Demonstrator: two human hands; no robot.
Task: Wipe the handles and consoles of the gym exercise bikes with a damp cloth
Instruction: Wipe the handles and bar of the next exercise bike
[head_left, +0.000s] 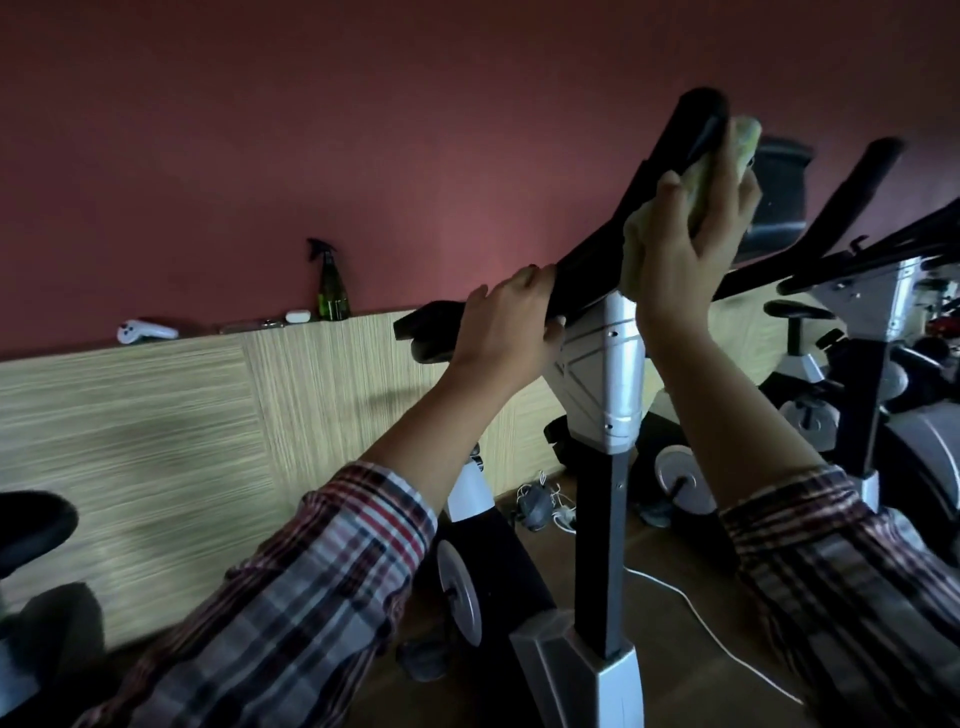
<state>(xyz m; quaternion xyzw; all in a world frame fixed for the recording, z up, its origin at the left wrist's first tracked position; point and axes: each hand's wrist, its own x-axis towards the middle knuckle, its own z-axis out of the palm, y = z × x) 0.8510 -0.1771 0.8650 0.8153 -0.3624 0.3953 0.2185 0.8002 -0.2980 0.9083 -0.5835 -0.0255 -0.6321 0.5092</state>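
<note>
The nearest exercise bike has a black handlebar (691, 130) on a silver and black post (605, 395). My left hand (506, 325) grips the lower left part of the handlebar. My right hand (691, 234) holds a pale yellow-green cloth (740, 137) wrapped against the raised handlebar arm, fingers curled round it. A dark console (776, 192) shows just behind my right hand. A second bike's handlebar (862, 187) rises at the right.
A green spray bottle (332, 283), a white controller (143, 330) and small items stand on the wooden ledge against the red wall. A black saddle (31, 525) is at the left edge. A white cable (717, 629) and plugs lie on the floor.
</note>
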